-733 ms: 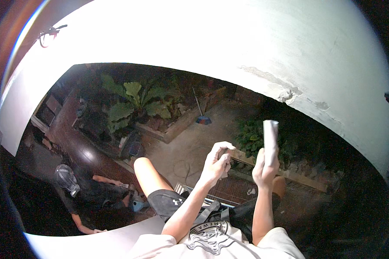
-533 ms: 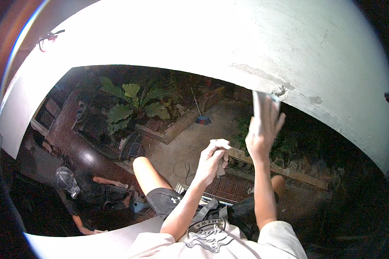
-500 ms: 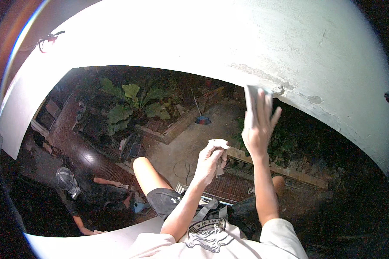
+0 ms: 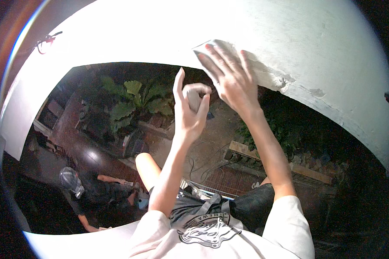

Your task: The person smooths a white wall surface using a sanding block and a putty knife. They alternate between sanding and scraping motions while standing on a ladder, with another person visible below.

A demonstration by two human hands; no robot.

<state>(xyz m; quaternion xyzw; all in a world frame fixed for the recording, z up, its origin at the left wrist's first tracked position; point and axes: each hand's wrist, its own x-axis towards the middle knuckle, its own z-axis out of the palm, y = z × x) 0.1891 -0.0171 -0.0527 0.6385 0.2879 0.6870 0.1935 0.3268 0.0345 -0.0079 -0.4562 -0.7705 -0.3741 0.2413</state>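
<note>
At the lower edge of the white plastered wall [image 4: 285, 47], my right hand [image 4: 235, 82] lies with fingers outstretched over a folded sheet of sandpaper [image 4: 202, 47]. The sheet is pale grey and sticks out past the fingertips against the wall. My left hand [image 4: 192, 105] is raised just to the left and below, apart from the wall. One of its fingers points up while the others curl toward the thumb; whether something sits in them cannot be made out. Rough, chipped plaster [image 4: 283, 82] runs along the wall's edge right of my right hand.
Below left, a person in a grey cap [image 4: 69, 179] and dark clothes works low down. Large-leaved plants [image 4: 134, 97] grow beneath the wall. A wooden beam [image 4: 307, 172] lies at lower right, and a cable hangs on the wall [image 4: 47, 41] at far left.
My right hand has moved left and up along the wall's edge with the sandpaper. My left hand has risen and moved left, with one finger now stretched up.
</note>
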